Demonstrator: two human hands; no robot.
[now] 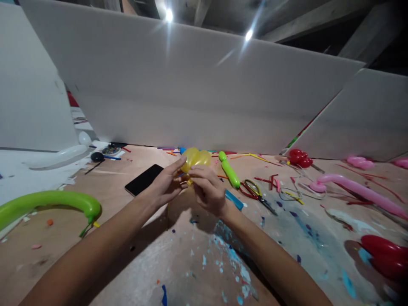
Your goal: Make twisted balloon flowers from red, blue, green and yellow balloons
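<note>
A small yellow balloon (196, 159) with rounded lobes is held up between my two hands over the middle of the table. My left hand (167, 182) grips it from the left, thumb and fingers near its lower end. Around the same lower end my right hand (208, 189) has its fingers curled, pinching at the twisted yellow neck. The exact grip of the fingertips is partly hidden. Just left of my left hand lies a black phone (145, 179). A short lime green balloon (230, 171) lies behind my right hand.
Scissors (259, 196) with yellow and red handles lie to the right. A long green balloon (54, 202) is at the left, a pink balloon (360, 190) and a red balloon (384, 255) at the right. White panels (191, 85) stand along the back. Balloon scraps and paint spots litter the tabletop.
</note>
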